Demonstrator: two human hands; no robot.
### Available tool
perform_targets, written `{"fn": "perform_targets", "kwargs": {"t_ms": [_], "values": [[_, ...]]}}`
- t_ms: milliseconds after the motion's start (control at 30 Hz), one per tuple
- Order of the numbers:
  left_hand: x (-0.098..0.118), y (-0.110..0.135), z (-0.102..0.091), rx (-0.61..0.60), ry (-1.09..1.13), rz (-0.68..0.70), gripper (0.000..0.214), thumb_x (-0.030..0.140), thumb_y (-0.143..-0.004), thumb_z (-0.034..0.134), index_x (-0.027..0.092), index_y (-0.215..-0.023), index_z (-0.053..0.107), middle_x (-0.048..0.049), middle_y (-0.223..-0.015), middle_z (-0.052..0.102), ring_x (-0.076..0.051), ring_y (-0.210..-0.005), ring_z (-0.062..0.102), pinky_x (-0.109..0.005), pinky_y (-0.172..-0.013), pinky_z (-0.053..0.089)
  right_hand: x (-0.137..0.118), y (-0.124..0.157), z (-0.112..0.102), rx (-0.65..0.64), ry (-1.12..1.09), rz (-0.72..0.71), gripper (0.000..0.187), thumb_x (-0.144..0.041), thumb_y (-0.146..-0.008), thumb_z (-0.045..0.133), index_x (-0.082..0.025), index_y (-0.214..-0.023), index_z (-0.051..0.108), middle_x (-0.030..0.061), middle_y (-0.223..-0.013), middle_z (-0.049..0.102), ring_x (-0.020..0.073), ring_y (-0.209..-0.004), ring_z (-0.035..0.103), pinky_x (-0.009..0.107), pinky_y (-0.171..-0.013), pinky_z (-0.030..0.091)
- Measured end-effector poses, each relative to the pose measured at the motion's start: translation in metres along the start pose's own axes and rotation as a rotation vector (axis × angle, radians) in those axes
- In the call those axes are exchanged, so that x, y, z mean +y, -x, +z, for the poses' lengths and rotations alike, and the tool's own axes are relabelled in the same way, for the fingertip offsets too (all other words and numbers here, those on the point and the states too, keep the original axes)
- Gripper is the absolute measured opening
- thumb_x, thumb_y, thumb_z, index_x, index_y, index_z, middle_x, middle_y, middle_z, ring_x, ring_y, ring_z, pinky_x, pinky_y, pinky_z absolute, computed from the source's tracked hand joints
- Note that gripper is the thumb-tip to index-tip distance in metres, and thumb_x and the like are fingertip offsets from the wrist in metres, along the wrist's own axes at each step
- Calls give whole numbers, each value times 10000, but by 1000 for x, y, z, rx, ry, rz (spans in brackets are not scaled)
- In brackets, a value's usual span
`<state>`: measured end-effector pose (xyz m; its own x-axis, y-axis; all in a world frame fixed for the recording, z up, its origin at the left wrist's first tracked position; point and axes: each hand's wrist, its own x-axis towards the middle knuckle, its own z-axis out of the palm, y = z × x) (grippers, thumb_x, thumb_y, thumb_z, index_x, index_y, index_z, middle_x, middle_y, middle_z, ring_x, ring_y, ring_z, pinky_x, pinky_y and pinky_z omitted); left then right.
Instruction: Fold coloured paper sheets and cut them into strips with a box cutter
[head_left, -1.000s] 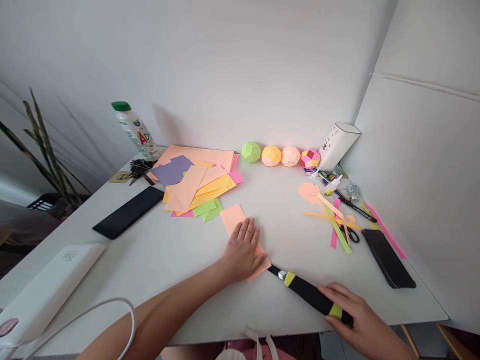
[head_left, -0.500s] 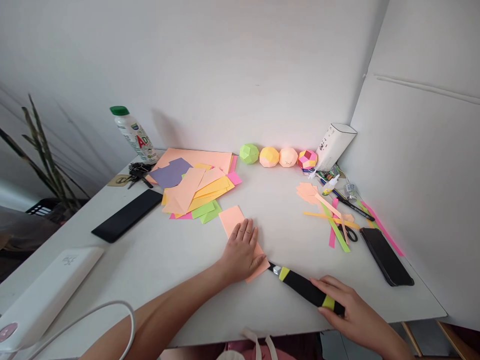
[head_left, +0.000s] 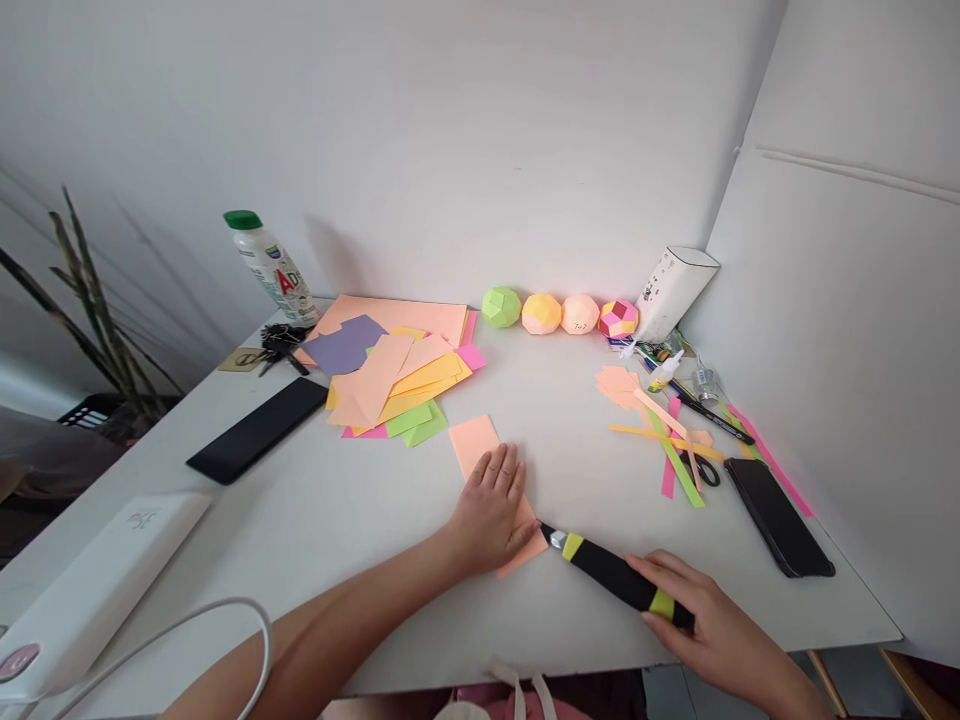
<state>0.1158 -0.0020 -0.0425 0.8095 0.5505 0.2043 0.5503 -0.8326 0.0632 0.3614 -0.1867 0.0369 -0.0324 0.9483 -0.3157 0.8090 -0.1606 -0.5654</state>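
A folded peach paper strip [head_left: 472, 443] lies on the white table [head_left: 360, 530], slanting toward me. Pressed flat across its middle is my left hand [head_left: 491, 505], fingers stretched out along the paper. My right hand [head_left: 690, 610] is wrapped round the handle end of a black and yellow-green utility knife [head_left: 611, 572]. The knife's tip meets the paper's right edge near my left thumb; how far the blade reaches into the fold is hidden.
Coloured paper sheets [head_left: 397, 385] are piled at the back left by a black slab [head_left: 259, 430]. Paper balls [head_left: 541, 314] line the wall. Paper strips [head_left: 679, 460], scissors [head_left: 705, 470], a glue bottle [head_left: 665, 372] and a phone [head_left: 780, 517] lie right. A white power bank [head_left: 97, 590] sits left.
The peach paper and my left hand have shifted slightly right and toward me. The knife keeps its place against the paper's edge, and my right hand still grips it.
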Motion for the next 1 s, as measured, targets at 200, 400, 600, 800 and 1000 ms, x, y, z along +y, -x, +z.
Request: {"fn": "perform_targets", "kwargs": {"t_ms": [200, 400, 600, 800, 1000], "values": [[6, 2, -2, -20, 5, 32, 742, 586, -918, 255, 34, -1402, 367, -199, -1476, 307, -356, -1393, 173, -482, -1114, 114, -2, 0, 3, -22, -11, -7, 491, -353, -905, 458, -276, -1389, 435, 75, -1318, 525, 230, -1178, 523, 299, -924, 479], [5, 1, -4, -42, 5, 33, 754, 590, -920, 240, 22, -1399, 368, -209, -1477, 295, -361, -1390, 175, -476, -1115, 107, 4, 4, -1, 10, 6, 7, 480, -396, -909, 454, -292, -1377, 451, 75, -1255, 567, 220, -1107, 570, 300, -896, 497], [6, 2, -2, -15, 4, 32, 766, 602, -910, 272, 16, -1391, 378, -217, -1473, 297, -367, -1388, 180, -481, -1118, 106, 4, 5, 0, 20, 1, 13, 482, -396, -911, 453, -284, -1379, 449, 75, -1272, 555, 223, -1119, 561, 293, -891, 499], [4, 2, -2, -27, -15, 51, 771, 600, -923, 242, 9, -1405, 347, -217, -1476, 286, -360, -1390, 171, -476, -1121, 103, -9, -11, 3, 29, 29, -7, 469, -335, -906, 450, -273, -1371, 459, 77, -1295, 531, 222, -1144, 538, 300, -898, 493], [5, 2, -2, -21, 1, 55, 779, 597, -924, 246, -13, -1398, 350, -242, -1471, 275, -373, -1384, 182, -476, -1121, 97, 3, -8, 0, 37, -8, 29, 490, -386, -922, 429, -287, -1401, 409, 82, -1235, 552, 213, -1010, 591, 296, -778, 540]]}}
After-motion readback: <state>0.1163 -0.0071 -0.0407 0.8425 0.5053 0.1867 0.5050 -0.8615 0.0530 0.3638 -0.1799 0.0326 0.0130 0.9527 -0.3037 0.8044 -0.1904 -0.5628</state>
